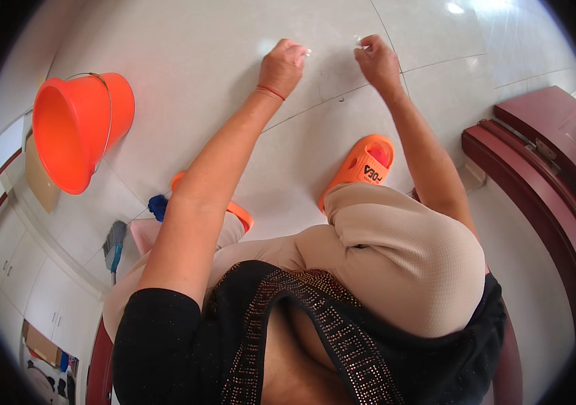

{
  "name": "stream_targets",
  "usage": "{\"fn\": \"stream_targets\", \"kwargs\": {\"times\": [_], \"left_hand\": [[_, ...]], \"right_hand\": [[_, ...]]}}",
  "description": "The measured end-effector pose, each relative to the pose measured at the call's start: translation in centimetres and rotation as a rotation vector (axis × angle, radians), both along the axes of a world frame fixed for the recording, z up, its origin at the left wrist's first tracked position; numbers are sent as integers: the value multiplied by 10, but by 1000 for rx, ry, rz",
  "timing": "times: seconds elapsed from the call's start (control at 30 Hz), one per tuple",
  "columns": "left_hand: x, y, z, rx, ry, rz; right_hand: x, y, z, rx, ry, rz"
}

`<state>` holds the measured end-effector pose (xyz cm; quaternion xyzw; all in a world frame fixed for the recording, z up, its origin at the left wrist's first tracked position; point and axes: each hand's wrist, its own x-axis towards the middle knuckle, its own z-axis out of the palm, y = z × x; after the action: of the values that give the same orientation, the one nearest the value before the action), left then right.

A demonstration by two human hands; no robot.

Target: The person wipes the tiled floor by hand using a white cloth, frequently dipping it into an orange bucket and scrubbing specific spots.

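Observation:
Both arms stretch forward over the pale tiled floor (pixel 315 158), with my two hands a short way apart. My left hand (pixel 282 67), a thin red band on its wrist, is closed. A tiny whitish, shiny bit (pixel 307 52) shows at its fingertips. Opposite it, my right hand (pixel 378 66) is closed too, with thumb and fingers pinched together. A small clear or white glint (pixel 358 42) sticks out from its fingers. Whether these bits belong to one see-through thing stretched between the hands, I cannot tell. Each is too small to name.
An orange bucket (pixel 120 101) with a wire handle lies tipped at the left. My feet wear orange slippers (pixel 349 177). A broom head (pixel 114 239) and a blue item (pixel 158 206) are at lower left. A dark red wooden door or frame (pixel 531 162) stands at right.

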<state>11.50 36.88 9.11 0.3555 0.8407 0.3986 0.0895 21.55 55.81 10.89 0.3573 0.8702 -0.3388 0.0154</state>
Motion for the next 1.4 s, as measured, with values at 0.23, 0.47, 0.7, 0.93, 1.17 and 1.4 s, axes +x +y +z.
{"fn": "stream_targets", "kwargs": {"times": [0.23,0.47,0.7,0.93,1.17,1.4], "left_hand": [[-8,0,4,-231,-42,82],[-15,-7,0,-139,-109,19],[-14,-5,2,-192,-112,31],[-6,2,5,-231,21,46],[26,-1,1,-229,10,-39],[47,-21,6,-36,-35,44]], "right_hand": [[-20,35,11,-147,-244,168],[5,76,48,109,-212,263],[-20,53,18,139,-67,389],[-16,28,-15,255,128,259],[12,-40,-2,189,164,494],[37,-47,4,-99,232,320]]}}
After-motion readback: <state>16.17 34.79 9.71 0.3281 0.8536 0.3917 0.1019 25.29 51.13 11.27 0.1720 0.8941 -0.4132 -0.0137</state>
